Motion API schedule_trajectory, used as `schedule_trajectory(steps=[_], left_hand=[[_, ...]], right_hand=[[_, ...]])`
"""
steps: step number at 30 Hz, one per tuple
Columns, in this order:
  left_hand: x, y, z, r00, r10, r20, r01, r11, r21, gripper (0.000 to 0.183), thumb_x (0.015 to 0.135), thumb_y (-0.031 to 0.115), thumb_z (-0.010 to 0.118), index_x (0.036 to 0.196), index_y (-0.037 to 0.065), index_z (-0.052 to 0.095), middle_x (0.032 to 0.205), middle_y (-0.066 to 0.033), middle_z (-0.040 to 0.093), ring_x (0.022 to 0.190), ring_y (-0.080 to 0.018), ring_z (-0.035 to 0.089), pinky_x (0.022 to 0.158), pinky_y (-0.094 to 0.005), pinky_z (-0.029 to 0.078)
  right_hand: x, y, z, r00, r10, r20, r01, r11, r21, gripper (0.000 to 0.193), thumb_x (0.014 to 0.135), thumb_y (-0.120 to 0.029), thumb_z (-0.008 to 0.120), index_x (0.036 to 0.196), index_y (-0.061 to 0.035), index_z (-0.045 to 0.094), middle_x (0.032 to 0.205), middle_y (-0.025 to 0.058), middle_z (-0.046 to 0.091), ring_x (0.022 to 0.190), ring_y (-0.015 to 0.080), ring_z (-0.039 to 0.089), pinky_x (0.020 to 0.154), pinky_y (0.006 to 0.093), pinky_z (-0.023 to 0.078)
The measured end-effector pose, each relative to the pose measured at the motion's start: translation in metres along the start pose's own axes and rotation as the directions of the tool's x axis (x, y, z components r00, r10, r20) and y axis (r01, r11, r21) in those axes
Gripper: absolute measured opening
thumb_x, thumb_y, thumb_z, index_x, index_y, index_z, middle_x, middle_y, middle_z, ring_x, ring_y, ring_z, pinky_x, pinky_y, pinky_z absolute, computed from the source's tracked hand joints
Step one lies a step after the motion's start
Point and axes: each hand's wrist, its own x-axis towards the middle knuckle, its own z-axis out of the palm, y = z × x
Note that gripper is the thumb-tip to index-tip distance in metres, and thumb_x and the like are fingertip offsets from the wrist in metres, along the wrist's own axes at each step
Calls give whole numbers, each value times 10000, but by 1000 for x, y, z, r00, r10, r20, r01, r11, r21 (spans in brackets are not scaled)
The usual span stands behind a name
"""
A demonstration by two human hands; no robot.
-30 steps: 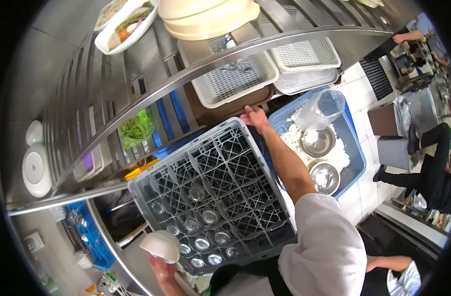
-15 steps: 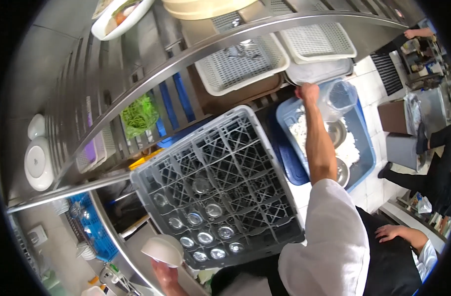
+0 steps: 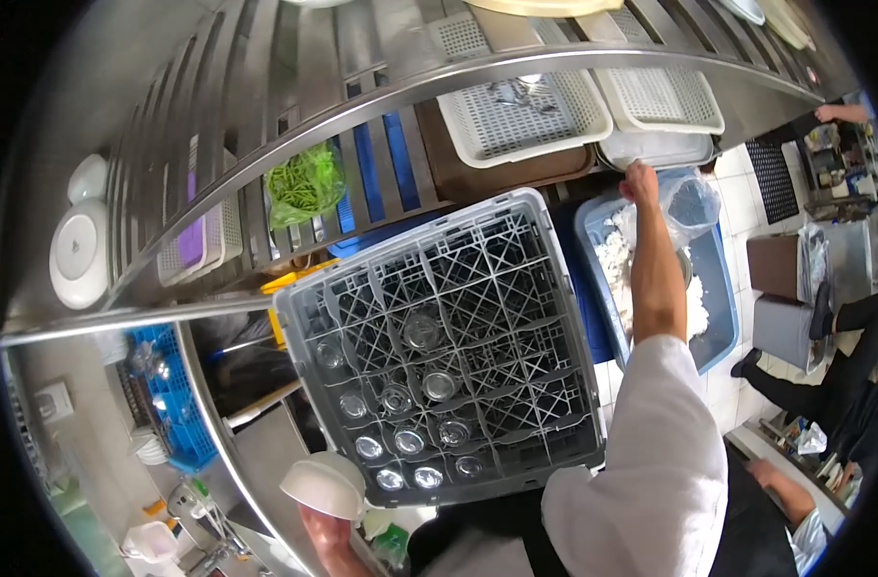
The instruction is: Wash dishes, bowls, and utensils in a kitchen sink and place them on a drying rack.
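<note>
At the lower left, my left hand [image 3: 325,534] grips a white bowl [image 3: 321,486] from below. My right arm reaches forward, and my right hand [image 3: 639,183] is closed by the edge of a pale grey tray [image 3: 658,149] on the shelf. What its fingers hold, if anything, cannot be made out. Beneath that forearm is a blue tub [image 3: 717,351] containing white food pieces [image 3: 693,313]. A clear plastic bag [image 3: 691,204] lies over its far end. Between my arms sits a grey glass rack [image 3: 287,322], with several upturned glasses [image 3: 410,440] in its near-left compartments.
A slatted metal shelf [image 3: 391,72] crosses ahead, bearing a white basket of cutlery [image 3: 578,115] and bagged green vegetables [image 3: 306,188]. White plates [image 3: 78,252] stand at far left. Another person [image 3: 790,495] is close on the right. Bins [image 3: 783,327] stand on the tiled floor.
The view has shifted, so the shelf and rack appear farther right. My right hand stays by the tray edge; the bag has shifted in shape. My left hand still holds the bowl.
</note>
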Motion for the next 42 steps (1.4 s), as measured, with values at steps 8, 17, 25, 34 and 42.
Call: schedule_trajectory(steps=[8,17,25,34,42], left_hand=[[-12,-7,0,996,48,-78,-46,999,25,429,849,91,593,1251,17,465,1093,-117,588,968,-237,606,778,-358,526],[-51,-8,-16,995,56,-80,-63,993,-95,429,825,2,579,1239,-14,470,1072,-108,607,944,-216,621,784,-329,531],[-68,-21,-75,998,24,-63,-41,956,-291,485,762,-82,577,1233,-8,490,1060,-92,618,940,-218,624,815,-335,525],[-61,-60,-191,941,336,-38,-335,942,31,485,753,-43,564,1232,-25,492,1095,-111,591,1018,-202,575,901,-314,458],[-73,-85,-231,885,459,74,-464,882,85,621,760,-43,575,1351,-29,383,1312,-173,471,1216,-259,469,1034,-348,357]], right_hand=[[-12,-176,38,499,532,684,-814,16,581,397,923,-320,574,1082,42,533,865,206,637,687,281,670,567,379,590],[-37,-212,61,495,708,503,-554,-189,811,243,814,-74,522,943,133,520,866,207,609,613,343,645,482,393,572],[-60,-260,-70,825,530,196,-493,504,710,578,838,-225,665,1307,-67,367,1129,112,529,943,200,558,702,305,484],[-359,-595,-243,372,-513,774,-553,547,628,367,945,-172,564,1281,-69,455,1252,98,510,1011,216,619,833,350,522],[-498,-729,-206,123,-509,852,-394,763,512,612,917,-96,541,1441,-25,232,1132,147,583,882,176,642,641,298,544]])
